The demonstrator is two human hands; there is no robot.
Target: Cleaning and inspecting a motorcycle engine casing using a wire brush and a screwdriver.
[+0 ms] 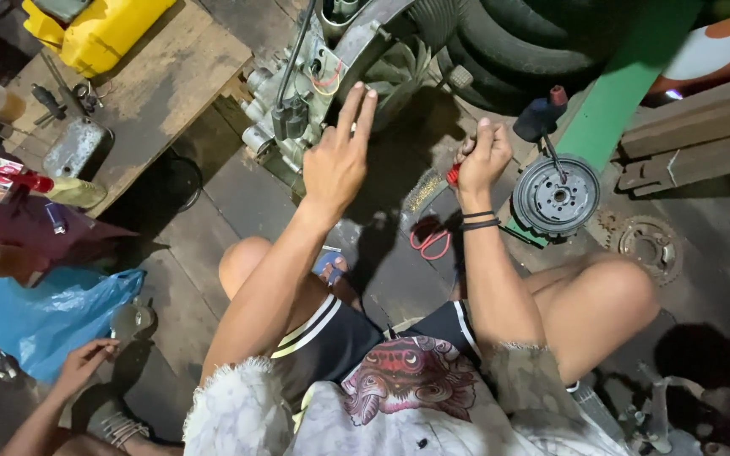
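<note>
The floor (238, 194) here is dark, greasy concrete slabs, and I am squatting on it with stacked tyres (517, 42) at the far side and a green post (627, 84) to the right. Straight ahead of me sits the scooter engine (331, 76), its case opened up, with a ribbed fan wheel showing and wires hanging loose.

My left hand (337, 160) is stretched out flat, fingers (356, 110) released and spread, the tips touching the engine's open face. My right hand (483, 160) is clenched around a red-handled tool (453, 174), near the engine's right edge; its working end is hidden by my fist.

A round clutch assembly (556, 196) already lies off on the floor to my right, a screwdriver (542, 118) stuck upright in it, and a rusty sprocket (648, 247) rests beyond. Red-handled pliers (429, 239) lie just near my right wrist. So I judge the stripping-down well under way, with the engine body not yet finished.

At far left a wooden counter (154, 84) carries a yellow jerrycan (99, 29) and small tools. Another person's hand (84, 363) is near a blue plastic bag (52, 317) at near left.
</note>
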